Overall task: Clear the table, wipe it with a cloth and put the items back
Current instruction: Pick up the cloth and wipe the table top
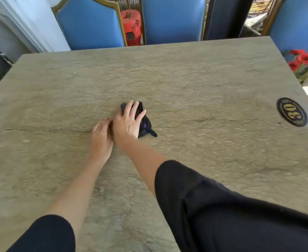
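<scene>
The small dark, bunched-up cloth with a glimpse of purple in its folds (145, 127) lies on the tabletop under our right hand (127, 122). It shows past the fingertips on the far side and pokes out in a short dark tail on the hand's right, near the wrist. The right hand lies flat on top of it, palm down, fingers fairly straight and slightly fanned, pressing the cloth onto the surface.

Our left hand (101, 137) sits just to the left of the right one, touching it near the base of the thumb, with its fingers close together and angled towards the cloth. Its fingertips are tucked against the right hand, so we cannot tell whether they pinch any cloth or only rest there. Both forearms are bare, with black sleeves (222, 206) nearer the body.

Both hands rest near the middle of the wide beige, stone-patterned table (204, 84), whose veined surface stretches on all sides of them. Well to the right of the hands, near the table's edge, is a black oval sticker with a gold "30" (292, 112). Further right, past that edge, is a bunch of red flowers (304, 60). Beyond the hands, behind the far edge, stand blue padded chairs with gold frames (89, 26), and a red plastic stool (132, 28) shows between two of them.
</scene>
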